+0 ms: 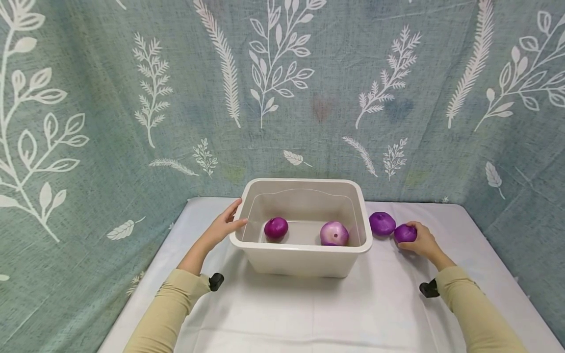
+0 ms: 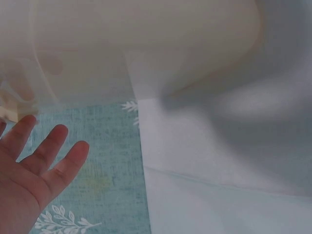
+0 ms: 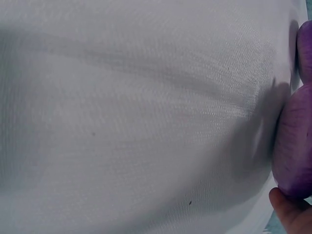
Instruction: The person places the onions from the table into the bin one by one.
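A pale plastic bin point(image 1: 304, 262) stands on the white cloth. Inside it lie a dark purple onion point(image 1: 276, 228) on the left and a paler purple onion point(image 1: 334, 233) on the right. My left hand point(image 1: 218, 229) is at the bin's left rim, fingers spread and fairly straight; the left wrist view cannot settle whether it touches. To the right of the bin, my right hand point(image 1: 423, 241) grips a small purple onion point(image 1: 405, 234), fingers and thumb around it. Just left of that one sits another purple onion point(image 1: 382, 224), close beside the bin's wall.
A white cloth point(image 1: 282, 314) covers the table. Green-grey curtains point(image 1: 176, 98) with white leaf prints rise behind the table and along both sides. Each wrist carries a small black camera point(image 1: 216, 282).
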Demonstrator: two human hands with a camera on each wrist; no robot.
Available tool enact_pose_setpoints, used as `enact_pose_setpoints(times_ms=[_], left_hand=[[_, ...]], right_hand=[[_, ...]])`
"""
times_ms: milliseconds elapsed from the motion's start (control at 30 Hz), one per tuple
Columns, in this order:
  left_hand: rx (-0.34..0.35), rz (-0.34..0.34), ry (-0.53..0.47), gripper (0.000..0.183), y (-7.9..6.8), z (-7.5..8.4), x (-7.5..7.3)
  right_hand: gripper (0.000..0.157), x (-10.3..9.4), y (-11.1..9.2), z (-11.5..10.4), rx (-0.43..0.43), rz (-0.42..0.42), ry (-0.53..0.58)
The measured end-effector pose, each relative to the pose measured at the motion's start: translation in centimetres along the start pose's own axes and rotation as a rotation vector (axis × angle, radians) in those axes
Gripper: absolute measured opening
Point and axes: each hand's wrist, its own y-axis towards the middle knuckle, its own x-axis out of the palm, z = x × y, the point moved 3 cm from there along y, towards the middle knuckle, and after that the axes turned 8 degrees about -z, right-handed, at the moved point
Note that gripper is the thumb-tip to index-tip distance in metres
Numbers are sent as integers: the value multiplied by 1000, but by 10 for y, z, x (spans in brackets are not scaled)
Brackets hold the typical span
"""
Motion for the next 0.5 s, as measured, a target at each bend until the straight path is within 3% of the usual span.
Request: enact_pose_setpoints(times_ms=[267, 500], left_hand=[[3, -7, 5, 72, 2, -3, -1], [3, 2, -6, 73, 11, -24, -6]], right_hand=[[70, -6, -3, -6, -41, 7, 5], [70, -23, -4, -19, -73, 8, 45]])
